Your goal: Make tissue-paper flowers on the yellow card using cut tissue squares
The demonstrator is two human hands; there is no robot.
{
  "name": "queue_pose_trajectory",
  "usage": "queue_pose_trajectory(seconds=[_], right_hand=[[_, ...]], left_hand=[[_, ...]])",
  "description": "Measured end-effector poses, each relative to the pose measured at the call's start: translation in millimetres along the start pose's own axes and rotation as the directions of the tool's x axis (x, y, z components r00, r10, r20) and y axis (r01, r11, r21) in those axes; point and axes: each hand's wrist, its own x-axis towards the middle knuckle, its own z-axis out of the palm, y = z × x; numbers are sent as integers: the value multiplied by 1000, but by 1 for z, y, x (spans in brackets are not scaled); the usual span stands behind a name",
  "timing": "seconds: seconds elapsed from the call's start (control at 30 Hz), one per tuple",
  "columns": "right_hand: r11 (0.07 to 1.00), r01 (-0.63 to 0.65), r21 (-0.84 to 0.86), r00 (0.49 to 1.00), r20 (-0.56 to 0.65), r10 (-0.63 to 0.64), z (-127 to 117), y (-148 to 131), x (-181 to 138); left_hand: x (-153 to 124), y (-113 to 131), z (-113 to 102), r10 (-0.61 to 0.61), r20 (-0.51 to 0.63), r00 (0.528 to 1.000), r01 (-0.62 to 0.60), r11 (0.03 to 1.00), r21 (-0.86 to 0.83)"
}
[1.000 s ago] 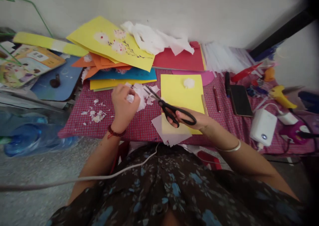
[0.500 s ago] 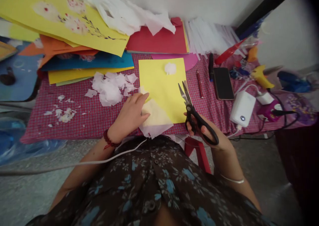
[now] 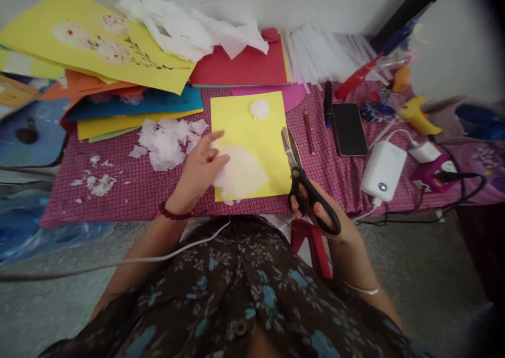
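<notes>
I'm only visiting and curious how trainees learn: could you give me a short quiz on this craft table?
1. True or false: the right hand holds the black-handled metal scissors.
2. The left hand: A rests on the thin white tissue-paper piece; B grips the scissors too; C is out of view.
3. Fill in: the tissue-paper piece lies mostly on a flat ____ paper sheet.
Key: 1 true; 2 A; 3 yellow.
</notes>
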Motion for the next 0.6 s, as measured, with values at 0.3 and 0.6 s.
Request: queue_pose_trajectory(seconds=[0.3,0.6], right_hand=[[991,-131,-11,972,194,131,0,5,-33],[930,-360,-79,890,270,368,-3,3,-56]], left_hand=[[-15,-15,5,-110,-66,992,96,976,-194],[-59,-15,-2,-316,-3,949,303,912,-278]])
